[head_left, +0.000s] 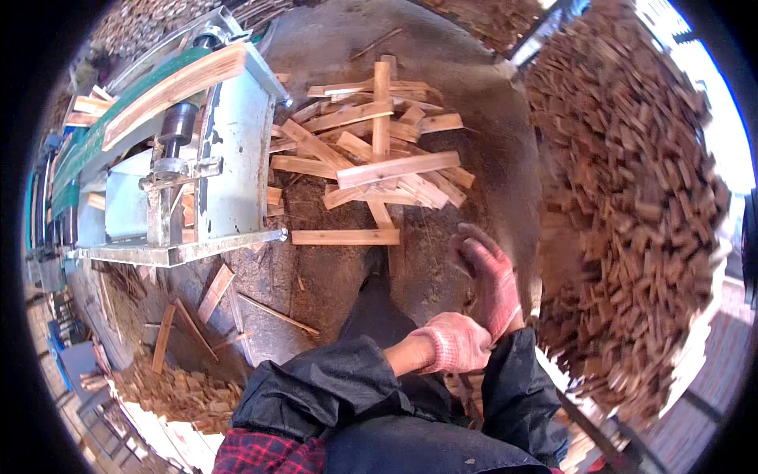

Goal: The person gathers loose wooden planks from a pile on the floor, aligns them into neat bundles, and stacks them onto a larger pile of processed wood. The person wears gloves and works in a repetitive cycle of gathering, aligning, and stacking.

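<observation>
My left hand [455,344]: seems curled closed at the cuff [502,317] of my pink knit right glove [500,291] | my right hand [488,272]: wears it, fingers loosely bent, holding nothing | glove just beyond my right sleeve [517,383]; likely light, soft, stretchy; I'd grip the cuff

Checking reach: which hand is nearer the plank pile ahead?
Right. The right hand is short of the plank pile; the left hand is farther back, at the right wrist.

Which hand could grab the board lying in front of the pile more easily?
Probably the right hand: it looks empty and reaches closer to the front board. The left hand is farther back, busy at the right glove's cuff.
</observation>
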A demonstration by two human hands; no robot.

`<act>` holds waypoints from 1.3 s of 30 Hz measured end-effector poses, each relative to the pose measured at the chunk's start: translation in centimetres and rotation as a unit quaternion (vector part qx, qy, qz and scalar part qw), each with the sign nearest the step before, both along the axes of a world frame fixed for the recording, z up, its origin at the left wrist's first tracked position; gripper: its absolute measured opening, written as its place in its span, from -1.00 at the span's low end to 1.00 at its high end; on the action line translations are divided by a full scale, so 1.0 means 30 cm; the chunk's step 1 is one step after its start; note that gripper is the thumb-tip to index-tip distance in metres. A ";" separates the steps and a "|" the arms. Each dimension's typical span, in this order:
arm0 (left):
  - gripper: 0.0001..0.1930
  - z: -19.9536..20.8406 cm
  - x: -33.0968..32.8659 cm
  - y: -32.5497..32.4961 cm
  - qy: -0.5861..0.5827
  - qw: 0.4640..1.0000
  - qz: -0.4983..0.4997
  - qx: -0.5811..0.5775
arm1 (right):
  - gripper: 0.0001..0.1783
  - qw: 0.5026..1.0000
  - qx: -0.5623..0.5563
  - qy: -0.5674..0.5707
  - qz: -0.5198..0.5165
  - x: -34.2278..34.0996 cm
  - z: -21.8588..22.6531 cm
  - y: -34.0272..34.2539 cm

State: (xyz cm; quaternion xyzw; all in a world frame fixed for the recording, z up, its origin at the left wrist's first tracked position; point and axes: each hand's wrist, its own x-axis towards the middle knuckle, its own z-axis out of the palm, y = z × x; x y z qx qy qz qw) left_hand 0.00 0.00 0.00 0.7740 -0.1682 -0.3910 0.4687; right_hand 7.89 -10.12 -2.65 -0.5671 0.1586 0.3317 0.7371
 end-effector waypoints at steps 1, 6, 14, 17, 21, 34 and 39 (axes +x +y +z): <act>-0.64 -0.012 -0.024 -0.015 0.019 1.000 0.007 -0.009 | -0.56 0.998 -0.045 0.002 0.034 -0.016 -0.017 -0.004; -0.61 -0.167 0.201 0.085 0.075 0.995 0.068 -0.004 | -0.52 0.982 -0.112 0.035 0.149 0.211 -0.202 0.112; -0.49 -0.287 0.150 0.030 0.196 0.942 0.268 0.049 | -0.37 0.803 -0.284 -0.146 0.504 0.354 -0.494 -0.098; -0.35 -0.330 -0.105 0.036 0.153 0.933 0.292 0.146 | -0.33 0.656 -0.370 -0.148 0.641 0.421 -0.550 -0.311; -0.29 -0.381 -0.566 -0.225 0.119 0.904 0.379 0.161 | -0.22 0.262 -0.301 -0.061 0.915 0.407 -0.501 -0.490; -0.42 -0.294 -0.790 -0.433 0.469 0.728 0.486 -0.119 | -0.57 0.294 0.111 -0.162 0.936 0.404 -0.359 -0.658; -0.39 -0.655 -0.819 -0.458 0.443 0.766 0.438 -0.157 | -0.67 0.230 0.105 -0.157 0.955 0.404 -0.624 -0.567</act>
